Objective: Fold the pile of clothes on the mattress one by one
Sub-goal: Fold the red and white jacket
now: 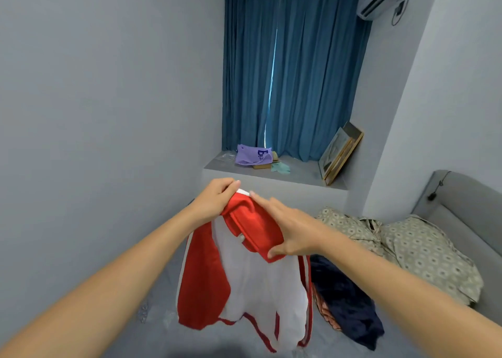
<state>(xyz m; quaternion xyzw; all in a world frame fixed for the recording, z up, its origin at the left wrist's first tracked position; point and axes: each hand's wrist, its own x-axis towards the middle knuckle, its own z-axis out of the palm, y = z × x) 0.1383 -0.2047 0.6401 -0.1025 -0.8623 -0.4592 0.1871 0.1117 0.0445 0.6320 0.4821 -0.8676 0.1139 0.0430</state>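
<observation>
A red and white garment (252,284) hangs in the air above the grey mattress (168,330). My left hand (217,198) pinches its top edge at the upper left. My right hand (290,230) grips the red folded band at the top, fingers laid over the cloth and thumb curled under it. To the right, a small pile of clothes lies on the mattress: a dark navy piece (345,300) on top of a striped pinkish piece (324,308).
A patterned beige pillow (423,257) and crumpled matching cover (350,227) lie at the right by a grey headboard (461,202). A window ledge (301,173) holds a purple bag (252,154) and leaning frames (339,154). Blue curtains (293,67) hang behind; grey walls stand close by.
</observation>
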